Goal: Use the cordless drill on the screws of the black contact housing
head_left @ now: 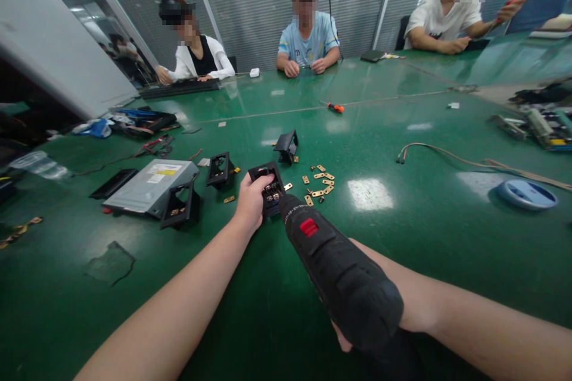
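Observation:
My left hand (251, 197) grips a black plastic housing (273, 174) on the green table, thumb over its inner edge. Brass-coloured terminals show inside the housing. My right hand (379, 268), mostly hidden behind the tool, is closed round a black cordless drill (339, 268) with a red switch on top. The drill's chuck points at the right side of the housing; its tip is hidden, so contact cannot be told. Just right of the housing lie several small brass plates (328, 177) and screws. Similar black housings (179, 205) stand to the left and behind.
A silver disc drive (149, 186) lies at the left. Farther back is an orange-handled screwdriver (335, 108). Loose cables (487, 165) and a round blue-grey lid (527, 193) sit at the right. Three people sit along the far side of the table (250, 101).

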A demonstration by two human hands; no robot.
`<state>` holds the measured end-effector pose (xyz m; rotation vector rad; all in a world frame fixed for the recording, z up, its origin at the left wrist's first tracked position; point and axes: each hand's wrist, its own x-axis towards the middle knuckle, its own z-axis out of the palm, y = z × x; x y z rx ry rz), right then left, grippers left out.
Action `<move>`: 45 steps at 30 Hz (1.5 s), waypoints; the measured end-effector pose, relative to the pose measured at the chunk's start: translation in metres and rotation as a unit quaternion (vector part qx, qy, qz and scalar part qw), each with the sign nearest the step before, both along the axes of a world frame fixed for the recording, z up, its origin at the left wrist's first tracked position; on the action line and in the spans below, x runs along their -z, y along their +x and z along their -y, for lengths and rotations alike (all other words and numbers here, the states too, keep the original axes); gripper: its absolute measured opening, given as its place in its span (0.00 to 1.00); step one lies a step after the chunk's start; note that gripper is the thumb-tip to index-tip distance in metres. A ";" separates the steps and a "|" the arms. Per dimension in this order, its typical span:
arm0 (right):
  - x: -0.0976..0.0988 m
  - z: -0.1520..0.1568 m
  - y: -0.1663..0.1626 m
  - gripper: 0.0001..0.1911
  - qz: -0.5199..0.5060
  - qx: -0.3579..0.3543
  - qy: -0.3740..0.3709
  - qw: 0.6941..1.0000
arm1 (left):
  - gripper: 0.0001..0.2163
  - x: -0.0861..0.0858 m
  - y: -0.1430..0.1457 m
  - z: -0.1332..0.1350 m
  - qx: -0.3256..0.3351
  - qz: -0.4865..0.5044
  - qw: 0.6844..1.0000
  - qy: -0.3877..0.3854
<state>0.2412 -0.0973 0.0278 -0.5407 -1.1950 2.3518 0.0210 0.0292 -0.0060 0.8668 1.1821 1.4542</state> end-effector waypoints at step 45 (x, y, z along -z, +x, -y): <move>0.004 0.002 0.002 0.25 0.024 0.005 0.021 0.999 | 0.17 -0.003 0.002 0.002 -0.001 0.014 1.000 -0.005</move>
